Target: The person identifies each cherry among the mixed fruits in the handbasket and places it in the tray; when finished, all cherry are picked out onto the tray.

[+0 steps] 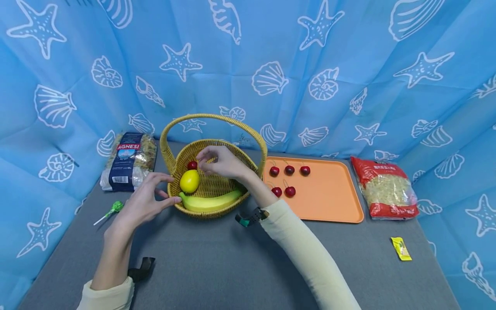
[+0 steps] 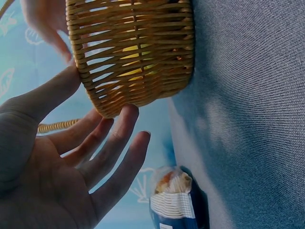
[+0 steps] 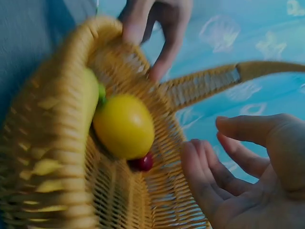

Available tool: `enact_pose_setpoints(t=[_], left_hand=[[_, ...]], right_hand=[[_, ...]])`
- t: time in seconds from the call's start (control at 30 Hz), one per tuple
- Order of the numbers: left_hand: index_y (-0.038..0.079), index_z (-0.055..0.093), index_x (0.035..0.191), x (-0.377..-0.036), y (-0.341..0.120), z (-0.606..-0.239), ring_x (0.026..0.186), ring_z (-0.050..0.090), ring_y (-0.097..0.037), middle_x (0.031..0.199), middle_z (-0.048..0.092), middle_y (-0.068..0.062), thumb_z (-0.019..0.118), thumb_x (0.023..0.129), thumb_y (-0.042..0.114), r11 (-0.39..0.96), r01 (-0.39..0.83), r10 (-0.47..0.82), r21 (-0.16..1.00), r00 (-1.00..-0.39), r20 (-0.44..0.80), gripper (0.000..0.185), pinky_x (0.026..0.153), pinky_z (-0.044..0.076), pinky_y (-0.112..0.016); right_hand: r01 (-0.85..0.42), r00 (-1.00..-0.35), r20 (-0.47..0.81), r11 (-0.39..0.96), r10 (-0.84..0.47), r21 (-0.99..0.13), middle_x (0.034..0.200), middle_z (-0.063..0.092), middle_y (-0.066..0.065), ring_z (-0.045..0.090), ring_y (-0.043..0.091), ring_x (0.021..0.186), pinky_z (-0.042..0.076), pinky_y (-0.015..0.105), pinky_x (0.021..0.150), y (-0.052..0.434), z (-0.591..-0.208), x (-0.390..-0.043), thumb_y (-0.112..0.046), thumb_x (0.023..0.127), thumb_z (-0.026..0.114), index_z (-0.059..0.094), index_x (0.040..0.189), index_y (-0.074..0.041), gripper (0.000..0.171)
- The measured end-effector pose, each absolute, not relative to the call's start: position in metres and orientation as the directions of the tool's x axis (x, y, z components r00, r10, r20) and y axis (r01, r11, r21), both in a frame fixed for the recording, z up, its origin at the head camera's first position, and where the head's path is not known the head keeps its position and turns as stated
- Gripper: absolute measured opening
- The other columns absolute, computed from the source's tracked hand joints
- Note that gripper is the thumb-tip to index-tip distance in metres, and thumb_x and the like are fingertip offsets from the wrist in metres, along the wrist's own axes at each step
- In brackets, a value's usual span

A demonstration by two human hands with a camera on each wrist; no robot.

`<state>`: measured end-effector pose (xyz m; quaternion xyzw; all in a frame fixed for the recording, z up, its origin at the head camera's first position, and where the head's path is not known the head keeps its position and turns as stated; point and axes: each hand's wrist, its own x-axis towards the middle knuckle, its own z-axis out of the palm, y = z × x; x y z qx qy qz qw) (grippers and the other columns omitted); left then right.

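A woven basket (image 1: 213,213) with a tall arched handle holds a banana (image 1: 211,203), a yellow lemon (image 1: 190,181) and a red cherry (image 1: 192,165). My left hand (image 1: 149,200) touches the basket's left rim with thumb and fingertips, the fingers spread and fairly straight, as the left wrist view also shows. Over the inside of the basket hovers my right hand (image 1: 221,162), its fingers loosely bent. In the right wrist view nothing sits between the right thumb and fingers (image 3: 226,183), and the cherry (image 3: 143,162) lies past the lemon (image 3: 125,126).
Right of the basket, an orange tray (image 1: 325,193) bears several cherries (image 1: 289,191). A red pasta bag (image 1: 389,187) and a small yellow packet (image 1: 401,249) lie farther right. On the left are an Agnesi pasta bag (image 1: 128,159) and a green lollipop (image 1: 115,207). A blue curtain (image 1: 232,64) hangs behind.
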<state>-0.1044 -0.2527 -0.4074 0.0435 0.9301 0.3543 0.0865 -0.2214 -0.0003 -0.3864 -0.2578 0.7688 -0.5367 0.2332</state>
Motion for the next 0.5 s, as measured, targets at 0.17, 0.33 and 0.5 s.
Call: enact_pose_setpoints(t=[0.17, 0.33, 0.5], left_hand=[[0.003, 0.056, 0.15, -0.105, -0.252, -0.407, 0.114, 0.07, -0.039, 0.157, 0.045, -0.024, 0.081, 0.099, 0.038, 0.746, 0.016, 0.136, 0.666, -0.982, -0.129, 0.066, 0.088, 0.062, -0.049], [0.003, 0.057, 0.15, -0.106, -0.252, -0.407, 0.113, 0.07, -0.039, 0.157, 0.045, -0.023, 0.081, 0.099, 0.039, 0.747, 0.02, 0.142, 0.664, -0.981, -0.13, 0.067, 0.089, 0.062, -0.049], [0.002, 0.056, 0.15, -0.106, -0.252, -0.408, 0.112, 0.07, -0.039, 0.157, 0.045, -0.025, 0.081, 0.099, 0.038, 0.754, 0.021, 0.136, 0.657, -0.983, -0.125, 0.067, 0.089, 0.062, -0.052]], right_hand=[[-0.072, -0.73, -0.206, 0.372, -0.652, -0.925, 0.116, 0.068, 0.028, 0.065, 0.032, 0.09, 0.06, 0.06, 0.103, -0.019, -0.392, -0.247, -0.006, 0.11, 0.057, 0.059, 0.138, 0.011, 0.032], [0.016, -0.73, -0.32, 0.453, -0.604, -0.892, 0.139, 0.066, 0.027, 0.071, 0.035, 0.098, 0.061, 0.053, 0.105, -0.024, -0.397, -0.26, -0.011, 0.113, 0.057, 0.059, 0.142, 0.006, 0.034], [0.117, -0.713, -0.389, 0.448, -0.584, -0.887, 0.153, 0.057, 0.021, 0.068, 0.046, 0.127, 0.057, 0.052, 0.113, -0.029, -0.401, -0.264, -0.014, 0.114, 0.055, 0.057, 0.149, 0.002, 0.038]])
